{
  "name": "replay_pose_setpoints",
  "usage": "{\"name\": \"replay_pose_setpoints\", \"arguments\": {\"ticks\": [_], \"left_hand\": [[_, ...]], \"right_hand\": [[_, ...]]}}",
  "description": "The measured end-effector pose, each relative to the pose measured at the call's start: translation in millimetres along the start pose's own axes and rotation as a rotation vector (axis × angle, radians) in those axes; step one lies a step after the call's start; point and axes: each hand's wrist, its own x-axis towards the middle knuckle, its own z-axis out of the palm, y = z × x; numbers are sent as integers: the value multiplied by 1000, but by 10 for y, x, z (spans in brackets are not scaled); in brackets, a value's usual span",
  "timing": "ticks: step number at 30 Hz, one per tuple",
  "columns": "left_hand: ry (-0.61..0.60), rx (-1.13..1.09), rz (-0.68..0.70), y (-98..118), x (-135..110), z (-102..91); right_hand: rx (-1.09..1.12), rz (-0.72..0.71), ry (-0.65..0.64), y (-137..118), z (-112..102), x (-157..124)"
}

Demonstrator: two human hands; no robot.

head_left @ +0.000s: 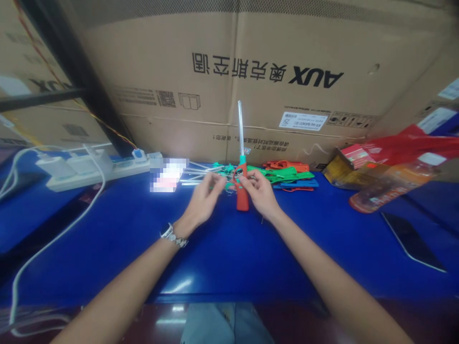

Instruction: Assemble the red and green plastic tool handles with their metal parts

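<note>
On my head-camera feed, a long-necked lighter (243,197) is standing nearly upright between the two hands, its red-orange handle pointing downward and its metal tube (240,129) rising from a teal collar (243,159) before an AUX cardboard carton (229,43). I am seeing the right hand (262,191) gripping the lighter, its thumb and bent fingers pinching the handle near the trigger guard. The left hand (205,197), with a silver wristwatch (167,231) at its wrist, is hovering just beside the lighter; its fingers are curling and its thumb is almost meeting the index finger, though I cannot tell whether they are holding anything. Nor can I tell whether the handle's base is touching the blue tabletop (222,258). Behind the hands, thin metal rods (199,168) are lying to the left, while green plastic parts (289,173) and blue plastic parts (303,183) are lying to the right. Farther out, a white power strip (93,176) is occupying the left side; a capped drink bottle (390,187) and a smartphone (412,241) are occupying the right.
</note>
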Motion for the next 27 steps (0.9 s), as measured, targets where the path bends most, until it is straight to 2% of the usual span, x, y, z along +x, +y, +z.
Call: {"name": "replay_pose_setpoints", "arguments": {"ticks": [3,6,8,13,15,18,23,25,27], "left_hand": [[216,169,177,88,-5,-152],[309,336,355,143,-51,-230],[351,420,433,154,-88,-231],[524,537,563,159,-137,-202],[545,540,608,166,-134,-203],[430,484,576,151,-112,-177],[81,474,307,26,-75,-36],[6,506,244,-29,-68,10],[-35,526,210,-69,-66,35]], "right_hand": [[-87,-4,-76,-51,-67,-53],[-373,-109,-189,-63,-91,-119],[-554,-170,-212,-47,-87,-139],[-775,-247,-259,35,-52,-139],[-851,-240,-304,54,-31,-153],[-922,-206,-349,54,13,-191],[-944,-225,-416,45,78,-229],[-942,-256,-445,36,81,-226],[-938,-286,-421,9,53,-211]]}}
